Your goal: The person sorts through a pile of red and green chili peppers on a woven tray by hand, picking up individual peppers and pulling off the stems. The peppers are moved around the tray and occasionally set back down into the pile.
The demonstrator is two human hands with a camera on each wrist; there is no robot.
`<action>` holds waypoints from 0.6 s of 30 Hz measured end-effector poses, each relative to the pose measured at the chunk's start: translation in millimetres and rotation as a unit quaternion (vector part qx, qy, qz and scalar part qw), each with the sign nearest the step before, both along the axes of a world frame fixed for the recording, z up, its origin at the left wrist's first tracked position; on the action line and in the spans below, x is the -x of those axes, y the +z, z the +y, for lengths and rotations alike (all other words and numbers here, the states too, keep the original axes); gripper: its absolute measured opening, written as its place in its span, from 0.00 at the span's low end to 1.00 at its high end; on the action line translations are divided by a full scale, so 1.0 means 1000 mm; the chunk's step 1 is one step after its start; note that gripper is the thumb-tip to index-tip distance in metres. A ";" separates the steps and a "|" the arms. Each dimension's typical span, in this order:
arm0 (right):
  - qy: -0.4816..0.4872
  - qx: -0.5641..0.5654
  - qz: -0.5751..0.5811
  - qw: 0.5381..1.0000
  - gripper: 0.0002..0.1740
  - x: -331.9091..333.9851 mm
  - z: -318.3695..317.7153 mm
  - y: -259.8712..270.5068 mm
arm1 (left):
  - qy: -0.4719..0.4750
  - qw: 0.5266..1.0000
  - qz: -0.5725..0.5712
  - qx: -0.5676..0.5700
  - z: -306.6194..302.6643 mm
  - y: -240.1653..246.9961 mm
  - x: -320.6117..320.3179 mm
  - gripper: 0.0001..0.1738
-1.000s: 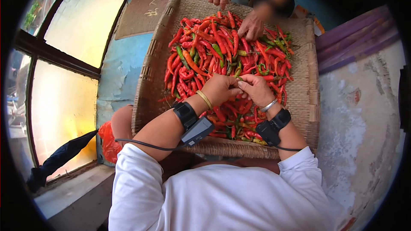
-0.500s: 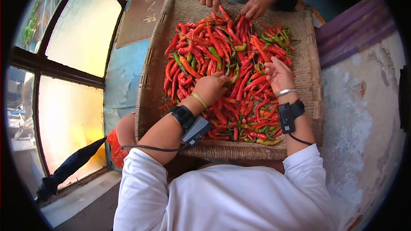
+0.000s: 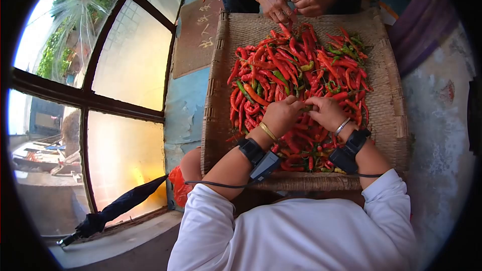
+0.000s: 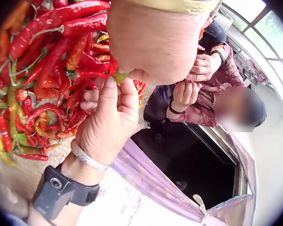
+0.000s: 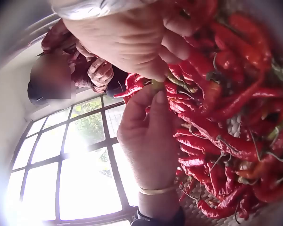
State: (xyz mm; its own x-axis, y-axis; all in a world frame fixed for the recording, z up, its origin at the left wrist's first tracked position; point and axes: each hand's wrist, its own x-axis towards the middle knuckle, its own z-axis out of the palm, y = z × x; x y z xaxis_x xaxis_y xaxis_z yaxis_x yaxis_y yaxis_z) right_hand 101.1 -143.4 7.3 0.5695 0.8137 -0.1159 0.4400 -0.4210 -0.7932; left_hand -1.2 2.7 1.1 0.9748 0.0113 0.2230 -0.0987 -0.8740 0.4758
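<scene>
My left hand (image 3: 283, 115), with a gold bracelet, and my right hand (image 3: 329, 114), with a silver one, meet over the pile of chili peppers (image 3: 281, 65). Thumb and fingers of both pinch a small yellow-green chili pepper (image 5: 157, 85) between them. In the left wrist view, the right thumb lies against this green chili (image 4: 120, 76), while the back of my left hand (image 4: 153, 42) covers part of it. Mostly red chilies, some green or orange, fill the woven basket tray (image 3: 396, 95) beneath my hands.
Across the tray, another person's hands (image 3: 275, 5) work close together at a red chili (image 3: 285, 30). Windows (image 3: 125, 55) and a dark folded umbrella (image 3: 120, 206) stand at the left. A purple cloth (image 3: 427, 25) hangs at the right beside the wall.
My right hand, joined to the left a second ago, swung away open to the right, then came back to it. The other person's hands rose from the pile and came together. The head view shifted.
</scene>
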 end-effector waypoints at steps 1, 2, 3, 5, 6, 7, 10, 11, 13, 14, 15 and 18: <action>0.018 0.008 -0.054 0.998 0.13 0.001 -0.001 0.001 | 0.000 1.000 0.002 -0.001 -0.001 0.003 0.000 0.08; 0.018 0.006 -0.051 0.999 0.13 0.001 -0.001 0.002 | -0.008 0.998 -0.060 0.015 -0.001 0.007 -0.001 0.09; 0.022 -0.016 -0.040 0.999 0.12 0.000 0.000 0.004 | -0.015 0.992 -0.122 0.031 0.000 0.011 -0.002 0.10; 0.026 -0.039 -0.028 0.998 0.11 -0.001 0.000 0.004 | 0.011 0.986 -0.163 0.043 0.001 0.017 -0.005 0.11; 0.025 -0.053 -0.005 0.998 0.09 -0.002 0.000 0.004 | 0.037 0.976 -0.206 0.057 0.001 0.018 -0.006 0.12; 0.024 -0.066 0.018 0.997 0.08 -0.003 0.000 0.005 | 0.037 0.976 -0.207 0.057 0.001 0.018 -0.006 0.12; -0.023 -0.060 0.243 0.968 0.07 0.000 0.001 0.020 | 0.119 0.963 -0.152 0.187 0.003 0.019 -0.004 0.11; -0.021 -0.059 0.243 0.968 0.07 0.000 0.001 0.019 | 0.121 0.963 -0.153 0.187 0.004 0.013 -0.003 0.11; 0.003 -0.101 0.312 0.945 0.11 -0.001 0.000 0.016 | 0.107 0.967 -0.048 0.225 0.008 0.003 -0.003 0.10; 0.004 -0.100 0.311 0.945 0.11 -0.001 0.001 0.016 | 0.108 0.967 -0.049 0.225 0.008 -0.002 -0.002 0.10; 0.013 -0.083 0.315 0.945 0.11 -0.001 0.001 0.017 | 0.096 0.979 -0.047 0.173 0.007 0.001 -0.001 0.10; 0.009 -0.069 0.310 0.948 0.11 -0.006 -0.001 0.020 | 0.098 0.991 -0.041 0.083 0.007 0.002 -0.001 0.10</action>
